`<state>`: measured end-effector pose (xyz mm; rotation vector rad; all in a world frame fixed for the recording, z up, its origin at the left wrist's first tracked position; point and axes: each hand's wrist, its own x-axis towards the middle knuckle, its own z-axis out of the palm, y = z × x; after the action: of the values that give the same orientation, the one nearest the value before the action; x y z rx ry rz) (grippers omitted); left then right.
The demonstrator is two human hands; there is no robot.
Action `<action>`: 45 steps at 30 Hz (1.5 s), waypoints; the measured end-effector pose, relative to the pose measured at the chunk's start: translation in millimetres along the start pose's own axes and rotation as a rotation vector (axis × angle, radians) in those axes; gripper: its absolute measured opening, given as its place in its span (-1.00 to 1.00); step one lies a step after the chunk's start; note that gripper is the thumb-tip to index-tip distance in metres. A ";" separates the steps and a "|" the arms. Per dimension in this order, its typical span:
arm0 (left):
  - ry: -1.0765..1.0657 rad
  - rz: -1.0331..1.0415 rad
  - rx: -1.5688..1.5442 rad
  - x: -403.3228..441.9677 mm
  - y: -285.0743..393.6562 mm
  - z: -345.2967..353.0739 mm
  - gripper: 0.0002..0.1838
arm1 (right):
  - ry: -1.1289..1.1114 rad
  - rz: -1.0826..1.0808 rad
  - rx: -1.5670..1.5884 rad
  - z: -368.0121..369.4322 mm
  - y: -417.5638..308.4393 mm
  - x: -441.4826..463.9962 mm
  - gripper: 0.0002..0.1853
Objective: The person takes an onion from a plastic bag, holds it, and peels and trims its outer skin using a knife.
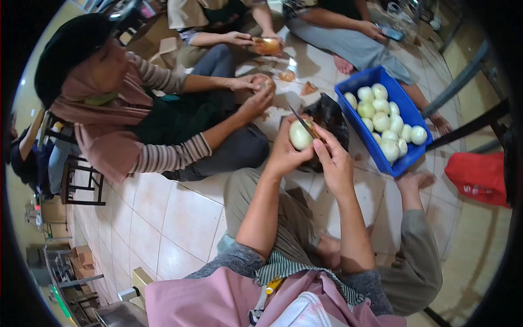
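My left hand (285, 150) is wrapped round a pale, peeled onion (300, 136). In my right hand (333, 158) is a knife (303, 121), its narrow blade pointing up and to the left across the onion's upper right side. Whether the edge is cutting in, I cannot tell. Behind and below both hands lies a black plastic bag (332, 117), partly hidden by them. Just right of my hands, a blue crate (357, 143) on the floor holds several peeled onions (381, 120).
At the left a person (163, 117) in striped sleeves works on an onion with both hands. Two more people sit at the top, one holding an unpeeled onion (267, 46). Onion skins (287, 76) lie on the tiles. A red bag (478, 177) and metal legs (463, 82) stand at the right.
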<state>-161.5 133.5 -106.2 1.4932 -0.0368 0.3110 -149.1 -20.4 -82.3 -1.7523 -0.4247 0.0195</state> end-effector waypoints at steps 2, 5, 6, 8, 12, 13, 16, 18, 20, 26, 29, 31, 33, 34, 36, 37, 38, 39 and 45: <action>-0.043 0.025 0.036 2.2 -0.6 -6.9 -0.23 | -0.055 0.085 0.094 1.7 -11.2 1.0 -0.57; -0.003 0.093 0.034 1.2 1.4 -7.6 -0.22 | -0.057 0.050 0.238 11.2 5.6 6.9 -0.58; -0.010 0.067 0.051 1.8 3.2 -7.8 -0.21 | -0.111 0.183 0.305 4.7 3.0 6.1 -0.57; -0.004 0.007 0.096 1.5 14.9 -6.2 -0.21 | -0.150 0.302 0.454 -5.0 -0.3 6.5 -0.56; 0.075 0.091 0.217 3.7 9.0 -11.7 -0.24 | -0.152 0.296 0.441 -15.2 -2.1 7.0 -0.51; 0.081 0.164 0.292 6.2 1.0 -16.9 -0.24 | -0.129 0.232 0.408 -6.2 0.4 8.6 -0.50; 0.008 0.217 0.282 6.1 -20.9 -9.4 -0.22 | -0.091 0.135 0.140 -5.4 2.2 -1.8 -0.46; 0.051 0.135 0.078 5.9 -10.8 -1.6 -0.19 | -0.049 0.162 0.024 2.3 -6.3 -0.4 -0.47; 0.081 0.076 0.181 5.1 12.2 3.1 -0.17 | -0.057 0.197 -0.021 0.9 -22.0 2.6 -0.49; 0.142 0.093 0.235 0.8 7.5 4.6 -0.16 | 0.028 0.101 -0.076 8.7 -18.9 -2.0 -0.49; 0.161 0.128 0.274 1.6 6.5 3.8 -0.16 | -0.005 0.082 -0.094 2.6 -22.7 -2.3 -0.50; 0.172 0.161 0.276 0.1 6.4 4.9 -0.16 | -0.045 0.068 -0.083 -1.5 -20.6 -1.7 -0.50; 0.162 0.188 0.238 -0.8 8.3 6.4 -0.16 | -0.063 0.039 -0.056 -2.9 -14.5 -1.4 -0.51; 0.158 0.179 0.247 -1.4 11.1 8.4 -0.16 | -0.055 0.042 -0.046 -3.2 -13.2 -1.7 -0.51; 0.148 0.162 0.266 -3.3 17.1 12.0 -0.17 | -0.040 0.049 -0.025 -2.0 -12.5 -2.3 -0.53; 0.141 0.142 0.251 -3.6 17.2 12.4 -0.17 | -0.030 0.062 -0.022 -1.5 -13.7 -2.1 -0.55; 0.133 0.123 0.236 -3.9 17.3 12.2 -0.18 | -0.019 0.075 -0.019 -0.5 -15.4 -2.1 -0.57; 0.124 0.100 0.221 -5.5 17.2 12.3 -0.18 | -0.009 0.091 -0.016 0.6 -16.5 -3.3 -0.58; 0.120 0.195 0.355 -6.3 15.6 14.1 -0.24 | 0.040 0.099 -0.046 6.3 -9.7 0.7 -0.63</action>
<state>-168.7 119.2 -91.2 1.8235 -0.0324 0.5881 -152.6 -12.7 -74.4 -1.8146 -0.3111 0.0459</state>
